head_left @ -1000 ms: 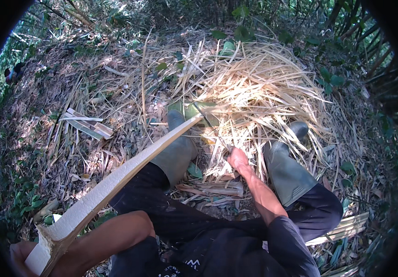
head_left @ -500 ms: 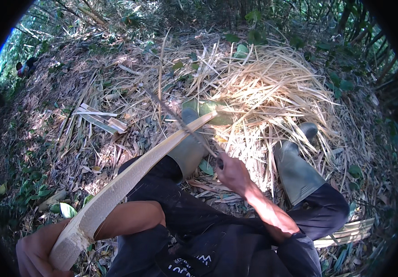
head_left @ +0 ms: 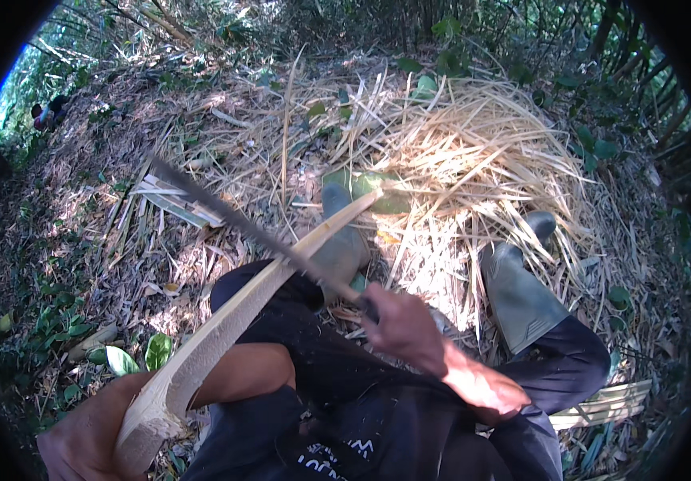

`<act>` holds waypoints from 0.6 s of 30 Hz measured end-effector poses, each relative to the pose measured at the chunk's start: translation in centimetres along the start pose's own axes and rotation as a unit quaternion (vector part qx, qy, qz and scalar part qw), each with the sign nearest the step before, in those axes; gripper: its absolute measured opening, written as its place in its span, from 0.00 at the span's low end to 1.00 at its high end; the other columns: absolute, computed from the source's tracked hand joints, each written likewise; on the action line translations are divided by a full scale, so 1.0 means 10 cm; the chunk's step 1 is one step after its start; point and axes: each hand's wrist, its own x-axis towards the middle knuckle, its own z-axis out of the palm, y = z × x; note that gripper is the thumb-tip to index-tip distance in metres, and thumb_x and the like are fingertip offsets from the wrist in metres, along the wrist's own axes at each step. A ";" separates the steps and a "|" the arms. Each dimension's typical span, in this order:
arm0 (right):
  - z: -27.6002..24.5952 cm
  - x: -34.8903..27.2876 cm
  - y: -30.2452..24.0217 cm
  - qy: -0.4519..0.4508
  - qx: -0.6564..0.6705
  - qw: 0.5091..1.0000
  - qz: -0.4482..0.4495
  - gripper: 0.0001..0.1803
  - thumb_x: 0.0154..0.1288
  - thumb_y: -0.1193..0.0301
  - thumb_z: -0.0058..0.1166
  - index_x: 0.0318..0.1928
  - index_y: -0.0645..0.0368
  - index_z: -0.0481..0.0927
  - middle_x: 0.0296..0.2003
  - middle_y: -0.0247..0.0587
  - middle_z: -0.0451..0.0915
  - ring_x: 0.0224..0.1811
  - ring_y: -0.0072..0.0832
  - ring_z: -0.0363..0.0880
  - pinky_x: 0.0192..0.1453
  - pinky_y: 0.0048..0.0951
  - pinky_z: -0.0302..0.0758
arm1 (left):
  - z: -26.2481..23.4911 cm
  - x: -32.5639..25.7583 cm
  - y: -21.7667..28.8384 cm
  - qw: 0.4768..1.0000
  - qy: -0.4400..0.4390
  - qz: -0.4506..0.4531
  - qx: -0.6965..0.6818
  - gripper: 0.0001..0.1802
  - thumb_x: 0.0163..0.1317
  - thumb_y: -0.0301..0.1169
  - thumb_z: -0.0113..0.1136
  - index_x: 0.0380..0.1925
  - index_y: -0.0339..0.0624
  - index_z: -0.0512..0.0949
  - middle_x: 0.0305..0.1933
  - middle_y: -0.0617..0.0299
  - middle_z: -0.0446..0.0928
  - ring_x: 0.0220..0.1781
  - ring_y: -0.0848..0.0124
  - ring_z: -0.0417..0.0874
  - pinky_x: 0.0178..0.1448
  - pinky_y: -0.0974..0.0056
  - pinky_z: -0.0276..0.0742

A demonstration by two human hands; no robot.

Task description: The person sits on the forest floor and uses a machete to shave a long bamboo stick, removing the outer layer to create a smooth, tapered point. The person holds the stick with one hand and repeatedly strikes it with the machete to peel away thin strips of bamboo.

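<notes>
A long split length of pale bamboo (head_left: 221,321) slants from the lower left to the middle, its thick knotted end near me and its thin tip out over my left boot. My left hand (head_left: 81,441) is wrapped round the thick end. In my right hand (head_left: 408,327) is the dark handle of a long knife (head_left: 237,220). Its narrow blade points to the far left and crosses above the bamboo; whether the two touch, I cannot tell.
A big heap of thin bamboo strips (head_left: 481,144) lies ahead, beyond my green boots (head_left: 513,293). Split pieces (head_left: 177,200) rest on the leaf litter at the left, others (head_left: 602,403) at the lower right. Far left, a dark and red shape is too small to make out.
My right hand has drawn slightly left and nearer, and the blade has swung left across the bamboo. The thick end, with my left hand, has shifted a little to the right.
</notes>
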 end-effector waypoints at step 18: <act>0.17 0.13 1.05 -0.034 -0.033 0.970 0.238 0.11 0.56 0.75 0.53 0.40 0.65 0.74 0.21 0.56 0.78 0.23 0.48 0.81 0.26 0.42 0.75 | 0.08 0.05 -0.23 0.996 0.019 -0.037 0.083 0.13 0.59 0.18 0.45 0.35 0.47 0.77 0.21 0.76 0.64 0.17 0.86 0.62 0.18 0.75 0.52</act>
